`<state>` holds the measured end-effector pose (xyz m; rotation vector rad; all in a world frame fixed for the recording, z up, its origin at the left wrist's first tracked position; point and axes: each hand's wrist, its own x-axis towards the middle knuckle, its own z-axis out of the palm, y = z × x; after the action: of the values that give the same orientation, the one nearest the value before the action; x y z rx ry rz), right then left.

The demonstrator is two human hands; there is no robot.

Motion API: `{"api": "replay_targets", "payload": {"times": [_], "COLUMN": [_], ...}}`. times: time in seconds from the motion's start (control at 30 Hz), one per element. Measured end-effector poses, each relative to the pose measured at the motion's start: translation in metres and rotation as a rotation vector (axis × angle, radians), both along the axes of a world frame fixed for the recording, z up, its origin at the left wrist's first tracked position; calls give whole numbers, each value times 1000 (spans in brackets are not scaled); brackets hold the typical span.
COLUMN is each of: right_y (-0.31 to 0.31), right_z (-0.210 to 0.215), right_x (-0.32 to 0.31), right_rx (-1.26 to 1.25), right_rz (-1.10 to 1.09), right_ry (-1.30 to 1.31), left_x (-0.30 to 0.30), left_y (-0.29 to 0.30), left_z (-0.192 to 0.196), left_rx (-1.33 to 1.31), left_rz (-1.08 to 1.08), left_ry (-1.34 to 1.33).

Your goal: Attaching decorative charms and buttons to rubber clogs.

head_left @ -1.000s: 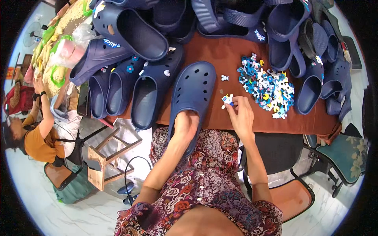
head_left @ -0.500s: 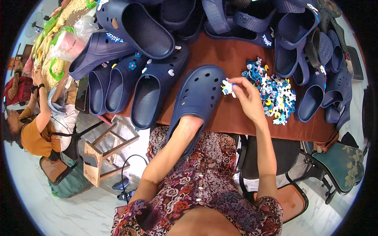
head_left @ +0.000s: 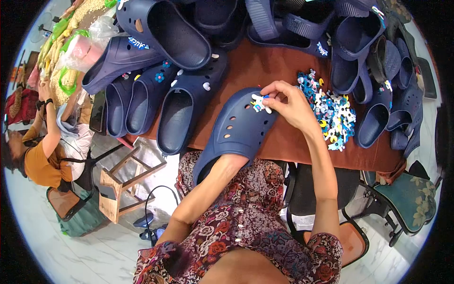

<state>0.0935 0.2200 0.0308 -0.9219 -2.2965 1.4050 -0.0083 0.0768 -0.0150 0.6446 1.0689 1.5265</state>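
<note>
A navy blue clog (head_left: 239, 130) lies on the brown table (head_left: 265, 71) right in front of me. My left hand is inside the clog and hidden; only the forearm shows. My right hand (head_left: 289, 104) pinches a small white and blue shoe charm (head_left: 258, 102) and holds it against the perforated top of the clog. A pile of small colourful charms (head_left: 331, 111) lies just right of my right hand.
Many navy clogs (head_left: 184, 106) crowd the table's left, back and right sides. Plastic bags (head_left: 80, 49) lie far left. A person in an orange top (head_left: 40, 158) sits at left by a wooden stool (head_left: 125, 182). A green patterned chair (head_left: 409, 201) stands right.
My right hand lifted a charm from beside the pile and carried it left onto the top of the clog. The clog and my left forearm stayed put.
</note>
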Motion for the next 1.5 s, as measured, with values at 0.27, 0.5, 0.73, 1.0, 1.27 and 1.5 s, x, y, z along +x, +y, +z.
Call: {"api": "replay_targets", "payload": {"times": [0.27,0.5,0.73,1.0,1.27,1.5], "right_y": [13,23,16,9,-5,-20], "right_z": [18,24,30,1,-18,-32], "right_x": [3,3,-6,0,13,13], "right_rx": [-200,-89,55,214,267,224], "right_rz": [126,279,228,192,104,-21], "right_ry": [-46,-162,-204,-39,64,97], "left_x": [-2,-3,-6,-18,-19,-16], "left_y": [-8,-9,-14,-2,-1,-2], "left_z": [7,14,20,25,-14,-26], "left_rx": [-23,-43,-60,-74,-5,-59], "left_rz": [-51,-104,-148,-191,-162,-161], "left_ry": [228,428,632,861,377,308]}}
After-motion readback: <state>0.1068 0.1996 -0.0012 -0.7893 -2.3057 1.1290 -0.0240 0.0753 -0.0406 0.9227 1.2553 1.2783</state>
